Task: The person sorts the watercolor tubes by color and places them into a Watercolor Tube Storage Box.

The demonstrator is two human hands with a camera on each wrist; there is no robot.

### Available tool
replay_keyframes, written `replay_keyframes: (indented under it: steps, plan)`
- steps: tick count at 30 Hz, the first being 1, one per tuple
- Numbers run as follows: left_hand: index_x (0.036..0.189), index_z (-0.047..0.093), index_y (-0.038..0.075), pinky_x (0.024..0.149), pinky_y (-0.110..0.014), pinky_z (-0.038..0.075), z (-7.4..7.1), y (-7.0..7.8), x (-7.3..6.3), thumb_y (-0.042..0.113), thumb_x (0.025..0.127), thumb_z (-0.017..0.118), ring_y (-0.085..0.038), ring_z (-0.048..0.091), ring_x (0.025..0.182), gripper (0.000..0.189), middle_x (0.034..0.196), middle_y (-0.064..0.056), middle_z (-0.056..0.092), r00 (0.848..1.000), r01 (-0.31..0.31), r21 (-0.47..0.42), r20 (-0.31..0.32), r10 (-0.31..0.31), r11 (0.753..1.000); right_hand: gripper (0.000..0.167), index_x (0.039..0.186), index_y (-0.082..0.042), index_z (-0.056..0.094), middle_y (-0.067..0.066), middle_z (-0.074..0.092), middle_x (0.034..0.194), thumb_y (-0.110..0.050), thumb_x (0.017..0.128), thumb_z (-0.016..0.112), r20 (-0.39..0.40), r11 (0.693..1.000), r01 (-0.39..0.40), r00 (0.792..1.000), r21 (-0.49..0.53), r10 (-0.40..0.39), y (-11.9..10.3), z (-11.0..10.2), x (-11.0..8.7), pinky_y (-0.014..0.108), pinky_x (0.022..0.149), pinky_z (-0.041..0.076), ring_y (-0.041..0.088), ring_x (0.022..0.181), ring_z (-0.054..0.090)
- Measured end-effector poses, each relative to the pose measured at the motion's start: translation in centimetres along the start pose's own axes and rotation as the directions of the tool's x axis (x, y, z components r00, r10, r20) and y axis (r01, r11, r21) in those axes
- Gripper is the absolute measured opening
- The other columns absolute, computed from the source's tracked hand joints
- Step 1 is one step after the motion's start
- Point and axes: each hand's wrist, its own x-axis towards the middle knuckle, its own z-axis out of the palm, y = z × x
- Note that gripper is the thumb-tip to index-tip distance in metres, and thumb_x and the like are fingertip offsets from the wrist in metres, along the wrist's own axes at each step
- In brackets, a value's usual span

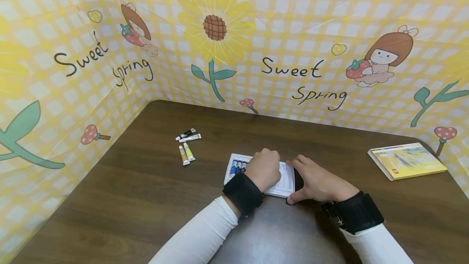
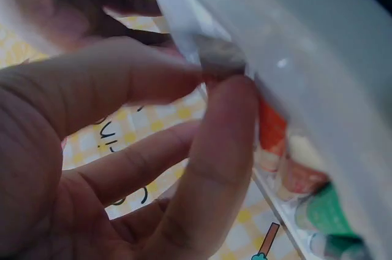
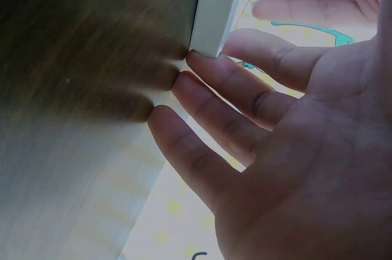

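A white plastic tray (image 1: 287, 178) lies on the table, with several blue-labelled paint tubes (image 1: 239, 166) in its left part. My left hand (image 1: 264, 168) is over the middle of the tray. In the left wrist view, its thumb and forefinger pinch a small greyish paint tube (image 2: 222, 57), mostly hidden and blurred. Beside those fingertips, an orange tube (image 2: 271, 134) and a green tube (image 2: 327, 211) show inside the tray. Around the tray's right end, my right hand (image 1: 318, 180) holds the corners between thumb and forefinger. Its other fingertips rest on the tabletop.
At the left lie a black tube (image 1: 185, 134), a white tube (image 1: 190, 138), an orange tube (image 1: 184, 155) and a yellow-green tube (image 1: 189, 152). A yellow box (image 1: 410, 160) sits at the far right. Checked cloth (image 1: 293, 19) hangs behind the table (image 1: 146, 199).
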Motion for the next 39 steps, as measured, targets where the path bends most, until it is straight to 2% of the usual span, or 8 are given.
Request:
replay_keyframes:
  steps: [7,16,28,39]
  plan:
    - [0.096,0.078,0.006,0.062,-0.041,0.059,0.51,-0.07,0.02,0.010,0.091,0.072,-0.027,0.076,0.079,0.008,0.091,-0.012,0.078,0.997,-0.031,0.072,-0.066,0.036,0.997,0.098,0.146,0.002,0.053,0.014,0.056,0.133,-0.049,0.073,0.094,0.002,1.000,-0.010,1.000,-0.001,0.010,-0.04,0.03,0.14,0.046,0.098,0.053,0.028,0.115,0.057]
    - [0.095,0.079,0.006,0.058,-0.039,0.058,0.71,-0.15,-0.22,0.011,0.092,0.072,-0.027,0.075,0.075,0.008,0.087,-0.011,0.077,0.994,-0.034,0.110,-0.100,0.046,0.993,0.098,0.146,0.002,0.053,0.014,0.056,0.133,-0.048,0.073,0.095,-0.003,1.000,-0.009,1.000,-0.003,0.009,-0.05,0.00,0.11,0.045,0.097,0.052,0.027,0.115,0.057]
    - [0.105,0.076,0.006,0.058,-0.040,0.059,0.52,-0.14,-0.47,0.015,0.093,0.074,-0.029,0.076,0.080,0.015,0.093,-0.013,0.078,0.996,-0.007,0.126,-0.082,0.018,0.992,0.100,0.147,0.003,0.052,0.016,0.056,0.136,-0.049,0.073,0.094,-0.002,1.000,-0.005,1.000,-0.006,0.005,-0.12,-0.01,0.08,0.048,0.101,0.052,0.030,0.119,0.058]
    - [0.109,0.074,0.006,0.059,-0.041,0.059,0.41,-0.20,-0.55,0.017,0.094,0.074,-0.029,0.077,0.080,0.019,0.094,-0.014,0.078,0.995,0.002,0.148,-0.096,0.012,0.989,0.102,0.148,0.003,0.051,0.018,0.055,0.139,-0.050,0.073,0.094,-0.003,1.000,-0.004,1.000,-0.009,0.004,-0.04,0.03,0.03,0.050,0.103,0.051,0.033,0.124,0.057]
